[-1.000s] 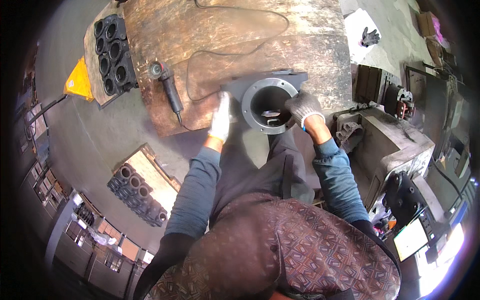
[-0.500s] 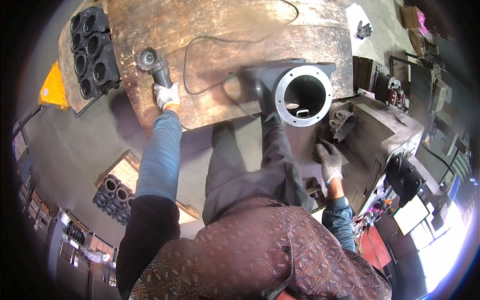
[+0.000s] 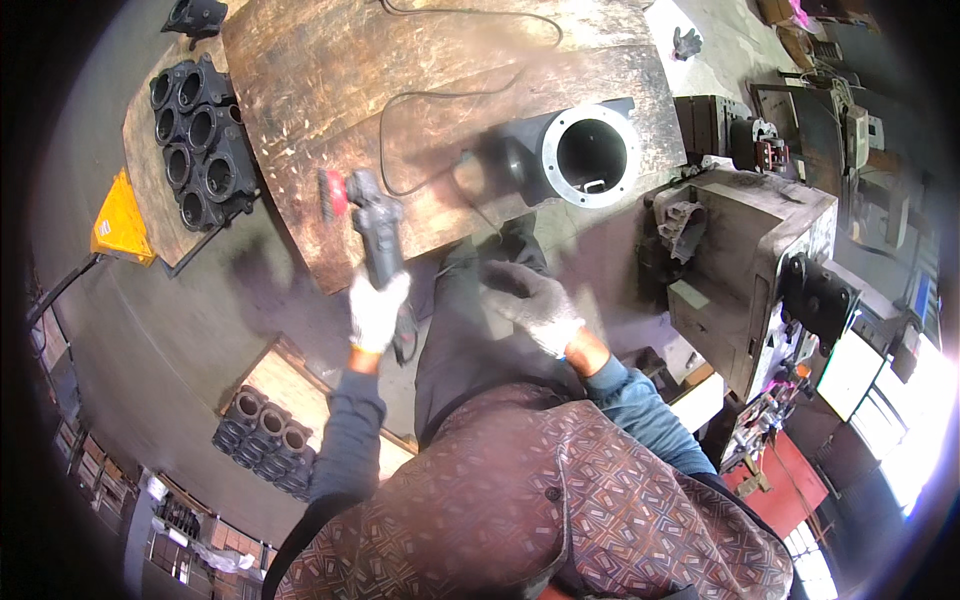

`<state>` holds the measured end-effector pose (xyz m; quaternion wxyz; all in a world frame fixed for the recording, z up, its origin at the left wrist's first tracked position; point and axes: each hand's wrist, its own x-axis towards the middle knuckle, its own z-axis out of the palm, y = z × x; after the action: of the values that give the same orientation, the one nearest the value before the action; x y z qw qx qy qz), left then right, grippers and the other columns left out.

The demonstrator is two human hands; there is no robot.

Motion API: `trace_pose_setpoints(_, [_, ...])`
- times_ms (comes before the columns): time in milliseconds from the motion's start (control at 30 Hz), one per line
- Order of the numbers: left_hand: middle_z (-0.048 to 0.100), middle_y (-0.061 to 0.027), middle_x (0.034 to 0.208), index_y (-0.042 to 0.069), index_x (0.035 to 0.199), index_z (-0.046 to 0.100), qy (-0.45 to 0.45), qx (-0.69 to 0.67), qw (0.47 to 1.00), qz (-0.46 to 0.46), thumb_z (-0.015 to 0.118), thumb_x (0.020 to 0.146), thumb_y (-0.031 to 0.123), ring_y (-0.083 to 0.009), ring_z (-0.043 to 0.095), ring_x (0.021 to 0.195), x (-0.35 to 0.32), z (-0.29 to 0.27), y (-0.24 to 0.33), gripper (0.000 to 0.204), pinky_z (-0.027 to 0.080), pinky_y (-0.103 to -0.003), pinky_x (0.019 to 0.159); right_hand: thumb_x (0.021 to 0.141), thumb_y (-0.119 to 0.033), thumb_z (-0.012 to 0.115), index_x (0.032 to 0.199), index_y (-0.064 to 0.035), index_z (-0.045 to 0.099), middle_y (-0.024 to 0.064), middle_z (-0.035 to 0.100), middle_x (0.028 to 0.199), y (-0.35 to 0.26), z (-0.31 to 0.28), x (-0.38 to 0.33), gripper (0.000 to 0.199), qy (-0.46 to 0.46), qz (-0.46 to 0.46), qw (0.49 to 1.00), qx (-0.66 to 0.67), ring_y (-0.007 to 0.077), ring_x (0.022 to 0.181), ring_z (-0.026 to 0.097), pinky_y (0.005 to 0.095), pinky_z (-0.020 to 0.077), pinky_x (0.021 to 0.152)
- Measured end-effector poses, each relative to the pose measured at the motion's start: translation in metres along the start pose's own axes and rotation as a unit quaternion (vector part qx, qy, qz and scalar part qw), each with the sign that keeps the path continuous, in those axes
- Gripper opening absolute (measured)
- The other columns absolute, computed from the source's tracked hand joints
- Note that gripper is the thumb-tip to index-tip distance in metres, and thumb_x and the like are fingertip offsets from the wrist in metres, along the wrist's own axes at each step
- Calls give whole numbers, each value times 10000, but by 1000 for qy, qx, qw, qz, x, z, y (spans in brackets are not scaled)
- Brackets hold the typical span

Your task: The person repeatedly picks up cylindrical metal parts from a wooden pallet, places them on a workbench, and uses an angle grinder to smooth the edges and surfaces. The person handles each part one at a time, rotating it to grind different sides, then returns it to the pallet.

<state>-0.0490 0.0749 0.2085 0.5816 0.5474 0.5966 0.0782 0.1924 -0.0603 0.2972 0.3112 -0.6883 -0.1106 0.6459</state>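
**shopfloor_dan:** So what's going on with the grip here? The left hand (image 3: 377, 310), in a white glove, is wrapped tight around the back of the angle grinder (image 3: 375, 235), with the red disc end pointing away from the body and hanging over the near edge of the wooden workbench (image 3: 400, 90). Holding it by the tail like that keeps the fingers well away from the disc, I'd say.

**castiron_kel:** Yeah, and the cord (image 3: 440, 100) loops loosely across the bench top behind it, so it's out of the disc's way. The right hand (image 3: 535, 300) isn't holding anything as far as I can see. Its gloved fingers are half curled and loose, hovering in front of the torso, just below the bench edge. It's a bit blurred, so I wouldn't swear to the exact finger position.

**shopfloor_dan:** And the casting?

**castiron_kel:** The grey flanged housing (image 3: 570, 150) sits on the bench at the right, near the edge, with its round bore tipped toward the person. That makes sense, since the flange face and bore are open to the tool from the standing side. It's apart from both hands.

**shopfloor_dan:** Looks like more of the same kind of parts around: a dark block of cylinders (image 3: 200, 150) on a board left of the bench, and another row (image 3: 265, 440) on the floor pallet.
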Motion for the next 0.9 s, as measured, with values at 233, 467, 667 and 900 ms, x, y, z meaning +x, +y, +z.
trace_pose_setpoints(233, [703, -226, 1117, -33, 1350, 536, -194, 119, 967, 113, 822, 804, 304, -305, 708, 1009, -88, 45, 78, 702, 560, -403, 883, 907, -194, 765, 1349, -7, 542, 84, 634, 1167, 10, 10, -16, 528, -110, -78, 969, 208, 172, 1092, 598, 337, 489, 981])
trace_pose_setpoints(467, [698, -306, 1058, -47, 1285, 584, -362, 254, 880, 174, 765, 897, 412, -464, 695, 990, -103, 100, 130, 628, 567, -458, 869, 957, -159, 638, 1380, 12, 503, 138, 644, 1217, 33, -38, -74, 476, -41, -148, 846, 510, 256, 1100, 660, 381, 544, 967])
trace_pose_setpoints(667, [703, -191, 1194, 27, 1203, 687, -19, 71, 964, 256, 683, 975, 284, -317, 708, 1010, 47, 126, 126, 343, 576, -374, 852, 958, -396, 632, 1410, -6, 497, 203, 653, 1247, 94, -107, -72, 612, 78, -122, 791, 595, 350, 1080, 678, 498, 547, 1011])
trace_pose_setpoints(900, [712, -118, 1233, -19, 1301, 653, -62, 17, 984, 167, 744, 942, 214, -170, 668, 1107, 159, 168, 130, 437, 527, -298, 977, 983, -353, 609, 1404, -15, 496, 170, 662, 1155, 150, -147, -69, 552, 156, -99, 740, 647, 321, 1037, 653, 554, 476, 1057])
